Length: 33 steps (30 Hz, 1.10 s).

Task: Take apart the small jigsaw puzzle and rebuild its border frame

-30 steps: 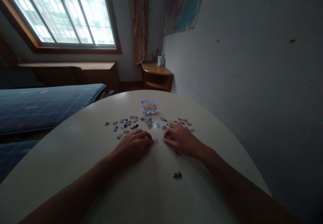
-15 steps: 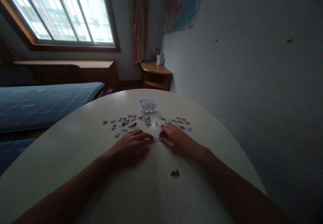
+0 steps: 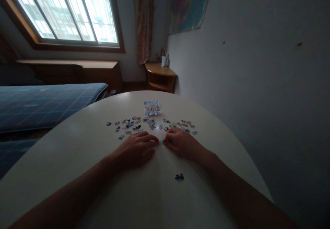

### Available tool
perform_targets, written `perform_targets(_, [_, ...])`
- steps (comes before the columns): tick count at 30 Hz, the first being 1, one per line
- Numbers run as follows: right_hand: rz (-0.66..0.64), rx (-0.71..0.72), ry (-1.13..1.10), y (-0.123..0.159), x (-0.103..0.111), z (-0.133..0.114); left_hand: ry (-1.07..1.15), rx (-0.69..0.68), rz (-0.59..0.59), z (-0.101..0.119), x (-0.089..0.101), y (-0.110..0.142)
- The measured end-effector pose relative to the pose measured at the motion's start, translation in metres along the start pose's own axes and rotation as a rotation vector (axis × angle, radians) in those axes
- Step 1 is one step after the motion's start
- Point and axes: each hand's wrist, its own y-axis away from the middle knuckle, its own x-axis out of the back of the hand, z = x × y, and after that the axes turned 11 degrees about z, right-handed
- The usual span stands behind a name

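Note:
Small light-blue jigsaw pieces [image 3: 161, 142] lie on the white table between my two hands, mostly covered by fingertips. From the left, my left hand [image 3: 139, 148] is closed, its thumb and index finger at the pieces' edge. Opposite it, my right hand [image 3: 184, 143] pinches the other edge, fingers curled inward. Another jigsaw piece shows partly under the right wrist. Closer to me lies a dark joined bit of puzzle [image 3: 179, 177], touched by neither hand.
Loose jigsaw pieces [image 3: 136, 127] are scattered beyond both hands. Behind them lies a printed picture packet [image 3: 152, 108]. The round white table [image 3: 103, 194] has a wall [image 3: 257, 84] to its right and a plaid mattress [image 3: 51, 101] to its left.
My right fingertips have come slightly closer to the left ones, leaving less of the pieces showing. The whole view has shifted a little; the scattered pieces stay in place.

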Motion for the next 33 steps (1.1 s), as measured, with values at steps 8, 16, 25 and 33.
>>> perform_targets(8, [-0.031,-0.017,-0.057,0.007,0.018,0.005,0.063,0.074,0.094,-0.011,-0.005,0.001])
perform_targets(16, [-0.063,-0.007,-0.084,0.004,0.018,0.017,0.085,0.092,0.111,-0.023,-0.007,0.003])
perform_targets(25, [-0.116,-0.119,-0.083,0.005,0.031,0.013,0.031,0.139,0.139,-0.021,-0.007,0.002])
perform_targets(33, [-0.455,-0.327,-0.115,0.013,0.059,-0.004,0.035,0.133,0.133,-0.021,-0.006,0.006])
